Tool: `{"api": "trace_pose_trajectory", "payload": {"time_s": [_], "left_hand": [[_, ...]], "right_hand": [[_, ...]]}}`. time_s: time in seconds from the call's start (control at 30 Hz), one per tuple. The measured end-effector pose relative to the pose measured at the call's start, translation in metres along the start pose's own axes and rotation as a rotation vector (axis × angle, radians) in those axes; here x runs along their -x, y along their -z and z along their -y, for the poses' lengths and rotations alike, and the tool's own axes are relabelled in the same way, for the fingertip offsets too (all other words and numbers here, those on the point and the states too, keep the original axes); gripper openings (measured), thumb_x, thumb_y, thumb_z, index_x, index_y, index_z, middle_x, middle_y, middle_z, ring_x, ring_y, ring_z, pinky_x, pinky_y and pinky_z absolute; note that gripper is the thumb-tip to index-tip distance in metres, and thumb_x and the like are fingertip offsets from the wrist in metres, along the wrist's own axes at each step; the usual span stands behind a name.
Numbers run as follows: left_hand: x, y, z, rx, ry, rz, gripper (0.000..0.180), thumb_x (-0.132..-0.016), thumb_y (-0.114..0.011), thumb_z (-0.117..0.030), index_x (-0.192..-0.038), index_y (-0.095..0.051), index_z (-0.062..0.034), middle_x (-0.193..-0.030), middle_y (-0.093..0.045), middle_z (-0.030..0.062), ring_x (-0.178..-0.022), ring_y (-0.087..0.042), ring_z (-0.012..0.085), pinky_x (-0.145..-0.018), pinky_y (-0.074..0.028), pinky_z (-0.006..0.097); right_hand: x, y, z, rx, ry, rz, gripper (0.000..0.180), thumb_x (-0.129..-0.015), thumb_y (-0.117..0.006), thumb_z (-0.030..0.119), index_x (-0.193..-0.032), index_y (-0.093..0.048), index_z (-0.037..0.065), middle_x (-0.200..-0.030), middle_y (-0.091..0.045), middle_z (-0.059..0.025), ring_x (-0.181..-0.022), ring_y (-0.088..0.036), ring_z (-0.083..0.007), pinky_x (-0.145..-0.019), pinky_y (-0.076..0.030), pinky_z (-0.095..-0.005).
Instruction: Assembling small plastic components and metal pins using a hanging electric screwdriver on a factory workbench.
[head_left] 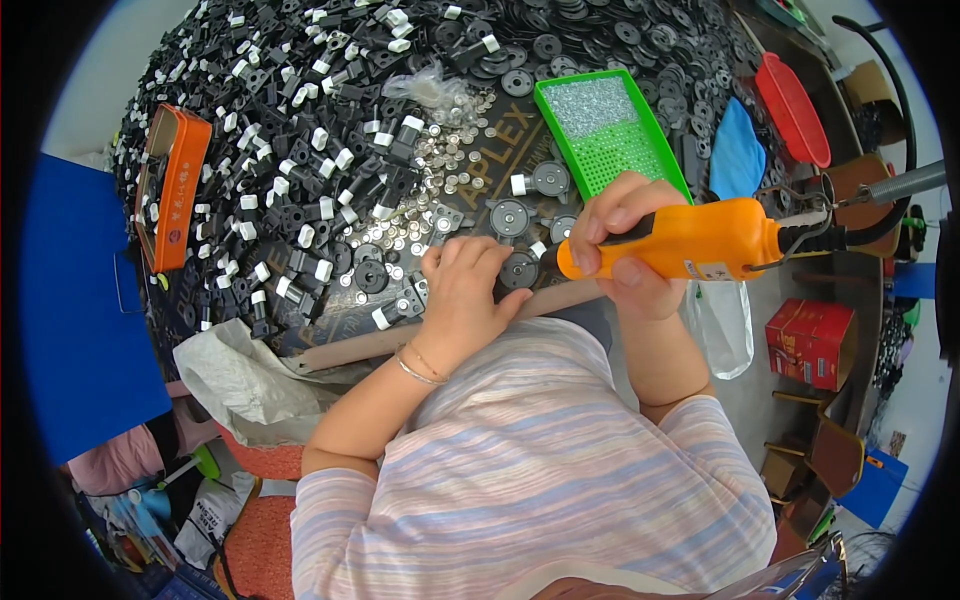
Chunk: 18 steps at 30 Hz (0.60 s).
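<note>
Orange plastic on a handheld power screwdriver (715, 240), just one of them, between 2 and 3 o'clock in the head view, with the right hand (632, 235) wrapped tight around it. Its dark nose points toward 9 o'clock, at a round black plastic part with a grey face (519, 270) just off centre toward 1 o'clock. Can't tell if the bit actually touches.

The left hand (463, 295) has its fingers bent and thumb out at that part's 9 o'clock side; gripping or just steadying, can't tell, since the fingers cover some of it. I count three more like it toward 12 and 1 o'clock, one of them partly behind the right hand.

One bright green perforated tray (625, 155) at 1 o'clock, silver screws (592, 105) heaped in its far end, way too small to count. Small silver discs (405, 228) around 11, same deal. The black-and-white plastic pieces (300, 130) from 10 to 12 overlap too much to count. One orange tin (183, 190) at 10, contents hard to make out.
</note>
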<state>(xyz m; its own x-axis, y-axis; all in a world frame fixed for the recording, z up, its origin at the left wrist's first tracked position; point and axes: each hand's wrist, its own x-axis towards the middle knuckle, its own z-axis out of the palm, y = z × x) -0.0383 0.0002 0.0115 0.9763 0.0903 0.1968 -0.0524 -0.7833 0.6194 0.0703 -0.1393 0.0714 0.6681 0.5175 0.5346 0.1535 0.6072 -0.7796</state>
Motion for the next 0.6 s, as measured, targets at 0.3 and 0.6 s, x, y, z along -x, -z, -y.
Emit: {"api": "trace_pose_trajectory", "payload": {"time_s": [0.3,0.6], "left_hand": [[-0.0036,0.0025,0.0002,0.000,-0.008,0.016,0.044,-0.058,-0.076,-0.020,-0.096,-0.061,-0.0040,-0.096,-0.055,0.0067,-0.100,-0.047,0.0238,-0.089,-0.027,0.039],[-0.0040,-0.0018,0.0048,0.066,0.000,0.029,0.042,-0.058,-0.076,-0.018,-0.094,-0.061,-0.0023,-0.093,-0.056,0.0089,-0.094,-0.049,0.0267,-0.085,-0.034,0.037]], "right_hand": [[-0.0003,-0.0018,-0.0054,0.063,-0.031,0.012,0.030,-0.075,-0.067,0.014,-0.094,-0.049,-0.001,-0.083,-0.050,-0.0124,-0.058,-0.053,-0.0174,-0.052,-0.045,-0.0264],[-0.0016,-0.0025,-0.0092,0.107,0.000,0.063,0.027,-0.074,-0.067,0.011,-0.092,-0.050,-0.001,-0.083,-0.050,-0.0123,-0.058,-0.053,-0.0159,-0.051,-0.045,-0.0248]]}}
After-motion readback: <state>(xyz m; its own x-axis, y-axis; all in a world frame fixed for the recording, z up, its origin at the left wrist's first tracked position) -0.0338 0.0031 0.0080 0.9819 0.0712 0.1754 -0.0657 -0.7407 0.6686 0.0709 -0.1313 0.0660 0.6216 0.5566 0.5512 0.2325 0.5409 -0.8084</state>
